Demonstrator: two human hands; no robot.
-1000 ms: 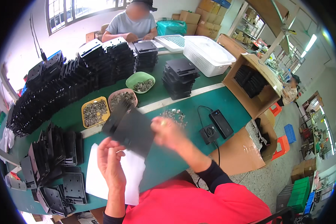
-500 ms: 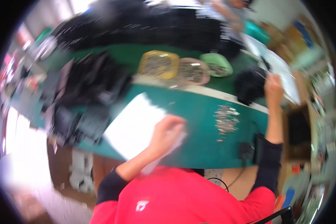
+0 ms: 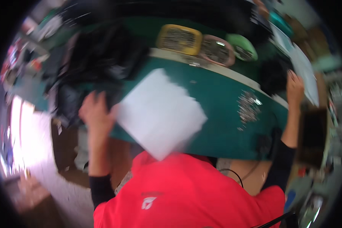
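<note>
My left hand [image 3: 98, 110] is slightly blurred, its fingers spread, holding nothing that shows. It is over dark flat pieces [image 3: 66, 100] at the table's left, beside the left corner of a white sheet of paper [image 3: 161, 110]. The sheet lies aslant, with one corner over the near table edge. At the far right my right hand [image 3: 295, 88] has its fingers curled together, next to a black bundle [image 3: 271, 76] and white sheets [image 3: 306, 74]. Whatever is in its fingers is too blurred to make out. A loose pile of small metal parts [image 3: 249, 107] lies left of this hand.
Across the green table [image 3: 216, 133], a yellow tray [image 3: 198, 40], a pink tray [image 3: 231, 57] and a green tray [image 3: 250, 49] hold small metal parts. Black folded pieces [image 3: 102, 53] are heaped at the left. Another person's arm [image 3: 261, 8] shows at the far right.
My left hand has left the white sheet and moved left, fingers spreading. My right hand has come down a little, and the dark thin thing at its fingers no longer shows. The view has shifted.
</note>
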